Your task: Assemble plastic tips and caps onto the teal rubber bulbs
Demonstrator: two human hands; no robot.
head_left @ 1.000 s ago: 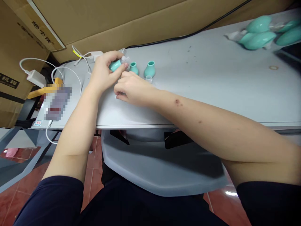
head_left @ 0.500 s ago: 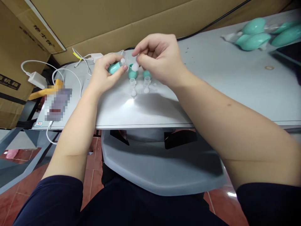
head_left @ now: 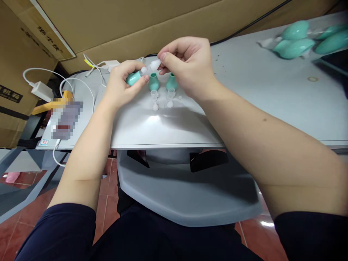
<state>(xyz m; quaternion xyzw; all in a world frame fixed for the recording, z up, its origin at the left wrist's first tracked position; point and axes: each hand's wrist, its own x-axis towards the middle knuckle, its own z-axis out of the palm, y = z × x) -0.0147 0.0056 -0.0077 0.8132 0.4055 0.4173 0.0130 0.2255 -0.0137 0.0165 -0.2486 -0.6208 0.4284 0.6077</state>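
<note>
My left hand (head_left: 121,80) is wrapped round a teal squeeze bulb (head_left: 133,78) lying on its side. A clear connector and a small whitish piece (head_left: 144,69) sit at the bulb's right end, by my thumb and index finger. My right hand (head_left: 187,65) pinches a translucent white cone-shaped tip (head_left: 155,65) just right of that end; whether the two touch I cannot tell. Below the hands, one teal bulb (head_left: 153,82) with an open neck and another teal bulb (head_left: 171,82) stand upright. In front of them are clear plastic connectors (head_left: 154,95) and small white tips (head_left: 156,107).
A phone, blurred out (head_left: 67,119), lies at the left on a wooden stand (head_left: 46,107), with white cables and a charger (head_left: 42,91) nearby. Bagged teal bulbs (head_left: 295,45) lie at the back right. Cardboard (head_left: 163,25) walls the table's (head_left: 258,101) far edge.
My right hand has raised the white tip and turned it, bringing it close to the left-hand bulb's end. The left hand has barely moved.
</note>
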